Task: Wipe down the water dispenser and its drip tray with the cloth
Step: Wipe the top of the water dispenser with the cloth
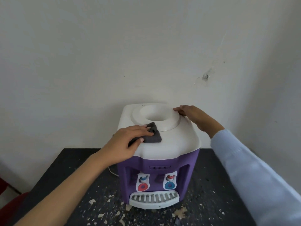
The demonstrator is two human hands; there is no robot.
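Left hand grips the grey cloth on top of the dispenser, by the bottle ring. Right hand rests w/ fingers flat on the ring's far side (holding nothing). Drip tray sits at front btm.

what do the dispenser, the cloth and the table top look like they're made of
Water dispenser: moulded plastic, most likely; smooth white top with a soft sheen, matte purple body, rounded seamless edges.
Cloth: soft dark grey fabric, perhaps microfibre; it bunches and folds under the left hand.
Table top: dark, speckled, hard-looking, maybe stone or painted board; pale chipped patches leave it open.
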